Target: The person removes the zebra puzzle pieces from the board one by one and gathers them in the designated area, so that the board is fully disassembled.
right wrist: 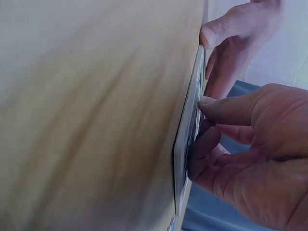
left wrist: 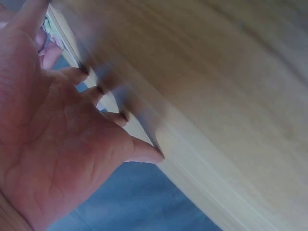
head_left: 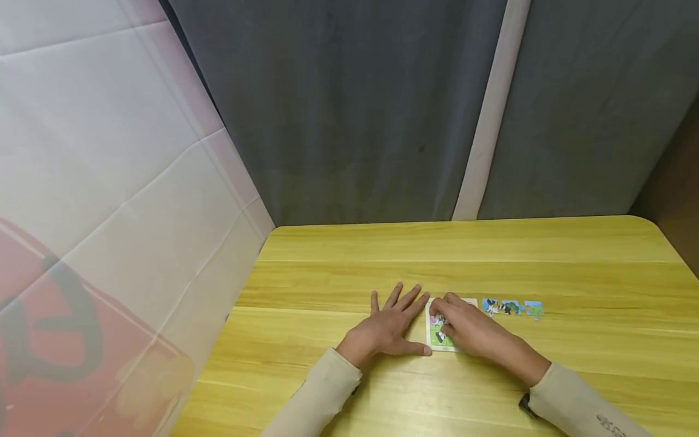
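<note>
A small jigsaw puzzle board with a pale frame and a colourful picture lies flat on the table. My left hand is spread out on the table along its left side, with the thumb at the board's near left corner. My right hand is over the board, thumb and curled fingers pinching at a puzzle piece on its surface; the fingers hide most of that piece. In the right wrist view, the right hand's thumb and fingertips touch the board's face. The left wrist view shows the left palm and fingertips on the table.
Several loose puzzle pieces lie in a row on the table, just right of the board. A grey curtain hangs behind the table, and a white printed cloth stands along the left.
</note>
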The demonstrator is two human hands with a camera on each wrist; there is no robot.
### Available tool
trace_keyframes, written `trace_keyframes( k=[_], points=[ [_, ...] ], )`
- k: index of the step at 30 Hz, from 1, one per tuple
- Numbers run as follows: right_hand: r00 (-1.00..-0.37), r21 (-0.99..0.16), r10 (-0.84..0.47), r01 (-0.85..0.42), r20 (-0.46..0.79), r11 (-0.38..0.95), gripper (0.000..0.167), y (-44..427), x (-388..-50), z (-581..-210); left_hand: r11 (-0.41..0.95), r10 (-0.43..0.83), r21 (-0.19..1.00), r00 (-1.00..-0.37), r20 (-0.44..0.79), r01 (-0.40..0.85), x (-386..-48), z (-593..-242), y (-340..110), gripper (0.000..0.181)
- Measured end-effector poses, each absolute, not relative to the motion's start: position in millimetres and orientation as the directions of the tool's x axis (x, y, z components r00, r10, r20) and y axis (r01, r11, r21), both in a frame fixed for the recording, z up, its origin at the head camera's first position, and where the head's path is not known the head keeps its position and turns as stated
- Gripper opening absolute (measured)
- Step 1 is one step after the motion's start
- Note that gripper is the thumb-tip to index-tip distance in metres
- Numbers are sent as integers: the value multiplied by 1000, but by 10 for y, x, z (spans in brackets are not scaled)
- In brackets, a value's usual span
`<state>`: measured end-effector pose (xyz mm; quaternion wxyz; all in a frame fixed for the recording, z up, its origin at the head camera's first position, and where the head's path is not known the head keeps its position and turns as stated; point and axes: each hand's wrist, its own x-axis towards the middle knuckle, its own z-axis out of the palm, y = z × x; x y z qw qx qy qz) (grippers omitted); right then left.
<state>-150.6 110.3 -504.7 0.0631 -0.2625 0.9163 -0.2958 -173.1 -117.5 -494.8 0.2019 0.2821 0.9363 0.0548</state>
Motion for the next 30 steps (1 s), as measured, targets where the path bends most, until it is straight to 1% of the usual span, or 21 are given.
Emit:
trace_keyframes(
  k=[4,9,17,23,30],
  points=[
    [-850,-590,-523,-453,61,668,25,1136,-1509,-5045,833,553,218,-758,-347,508,-1737,-4947,-1173,110],
    [-861,-605,-506,-434,59,668,23,1159,-1524,-5029,832,555,218,-759,-341,510,-1755,-4961,-1174,110],
    [-867,-617,-494,-426,69,662,25,1273,-1470,-5028,827,563,227,-754,-338,515,-1760,-4987,-1185,111],
    [-880,-657,-472,-392,62,644,26,1421,-1396,-4996,826,563,233,-758,-329,513,-1757,-4987,-1188,112],
    [-902,-639,-425,-373,80,673,27,1675,-1339,-4976,821,570,243,-756,-321,516,-1755,-4978,-1190,111]
  ],
)
